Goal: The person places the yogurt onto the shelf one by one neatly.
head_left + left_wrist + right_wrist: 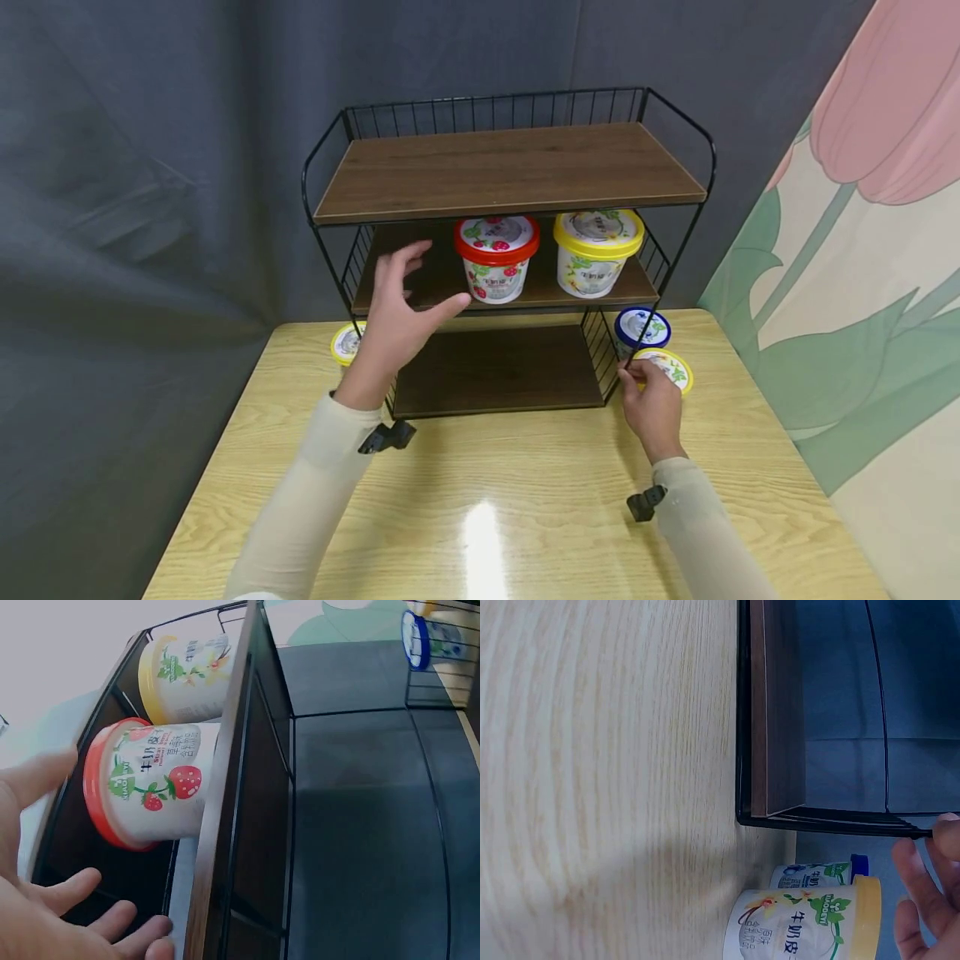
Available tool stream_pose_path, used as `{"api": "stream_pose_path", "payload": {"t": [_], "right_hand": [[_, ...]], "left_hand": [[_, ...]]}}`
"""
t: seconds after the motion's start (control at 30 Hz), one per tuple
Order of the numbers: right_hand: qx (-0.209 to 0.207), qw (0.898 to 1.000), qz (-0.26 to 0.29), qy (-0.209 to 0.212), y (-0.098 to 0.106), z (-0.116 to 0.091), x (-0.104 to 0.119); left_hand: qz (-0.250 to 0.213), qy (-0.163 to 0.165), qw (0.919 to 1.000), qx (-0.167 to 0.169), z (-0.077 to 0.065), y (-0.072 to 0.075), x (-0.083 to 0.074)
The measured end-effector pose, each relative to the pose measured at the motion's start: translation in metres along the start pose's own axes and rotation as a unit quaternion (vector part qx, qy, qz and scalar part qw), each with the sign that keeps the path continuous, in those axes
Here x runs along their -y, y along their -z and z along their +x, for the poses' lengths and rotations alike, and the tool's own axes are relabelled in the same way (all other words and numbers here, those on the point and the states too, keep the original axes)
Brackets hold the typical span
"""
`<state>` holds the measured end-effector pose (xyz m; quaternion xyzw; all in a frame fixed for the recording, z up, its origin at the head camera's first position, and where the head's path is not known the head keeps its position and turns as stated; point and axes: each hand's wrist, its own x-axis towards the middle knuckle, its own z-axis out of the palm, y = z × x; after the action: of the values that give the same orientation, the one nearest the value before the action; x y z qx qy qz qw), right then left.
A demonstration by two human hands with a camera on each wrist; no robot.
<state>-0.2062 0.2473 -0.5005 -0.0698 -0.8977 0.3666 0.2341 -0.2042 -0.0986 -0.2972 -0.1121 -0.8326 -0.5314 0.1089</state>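
Observation:
A red-lidded tub (495, 271) with strawberries printed on its side stands on the middle shelf of a black wire rack. My left hand (393, 308) is held just left of this tub, thumb and fingers spread apart with nothing between them. In the left wrist view the thumb is right by the red lid (94, 787). Lower down on the right, my right hand (652, 408) pinches the rack's thin front post (675, 258) between thumb and fingers. The right wrist view shows those fingers (922, 889) at the black wire frame (832, 821).
A yellow-lidded tub (588, 267) shares the middle shelf, to the right. Beside the rack on the wooden table (510, 483) stand a blue-lidded tub (642, 325) and another yellow-lidded one (678, 371). Left of the rack, a yellow-lidded tub (345, 343) is partly hidden.

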Motion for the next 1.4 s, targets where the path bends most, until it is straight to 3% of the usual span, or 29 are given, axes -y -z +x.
{"api": "stream_pose_path", "payload": {"t": [0.07,0.13,0.23,0.3,0.37,0.47,0.53,0.63,0.73,0.93,1.13,1.4], "right_hand": [[-0.002,1.000,-0.001,0.000,0.000,0.000,0.000],[-0.001,1.000,-0.004,-0.002,0.000,0.001,-0.001],[0.001,1.000,-0.008,-0.007,0.000,0.000,-0.002],[0.003,1.000,-0.010,-0.008,0.001,0.000,-0.003],[0.004,1.000,-0.010,-0.009,0.001,-0.002,-0.004],[0.006,1.000,-0.010,-0.013,0.002,-0.005,-0.006],[0.005,1.000,-0.009,-0.013,0.002,-0.006,-0.006],[0.002,1.000,-0.007,-0.009,0.001,-0.007,-0.007],[0.000,1.000,-0.005,-0.006,0.000,-0.007,-0.007],[0.001,1.000,-0.003,-0.006,-0.001,-0.007,-0.003],[0.004,1.000,-0.001,-0.005,0.000,-0.005,0.001],[0.003,1.000,-0.003,-0.003,0.001,-0.002,0.002]], "left_hand": [[-0.001,-0.036,0.9987,-0.036,-0.012,0.004,0.008],[-0.036,-0.069,0.9940,-0.076,-0.024,0.008,0.017],[-0.101,-0.104,0.9777,-0.152,-0.038,0.014,0.033],[-0.134,-0.109,0.9641,-0.201,-0.045,0.019,0.044],[-0.157,-0.094,0.9513,-0.248,-0.049,0.023,0.057],[-0.187,-0.043,0.9332,-0.304,-0.049,0.031,0.081],[-0.190,0.003,0.9244,-0.331,-0.047,0.036,0.099],[-0.159,0.075,0.9185,-0.354,-0.041,0.043,0.131],[-0.111,0.140,0.9189,-0.352,-0.037,0.049,0.162],[-0.030,0.224,0.9325,-0.282,-0.028,0.058,0.217],[-0.025,0.238,0.9415,-0.237,-0.020,0.065,0.247],[-0.009,0.262,0.9556,-0.134,-0.013,0.065,0.265]]}}
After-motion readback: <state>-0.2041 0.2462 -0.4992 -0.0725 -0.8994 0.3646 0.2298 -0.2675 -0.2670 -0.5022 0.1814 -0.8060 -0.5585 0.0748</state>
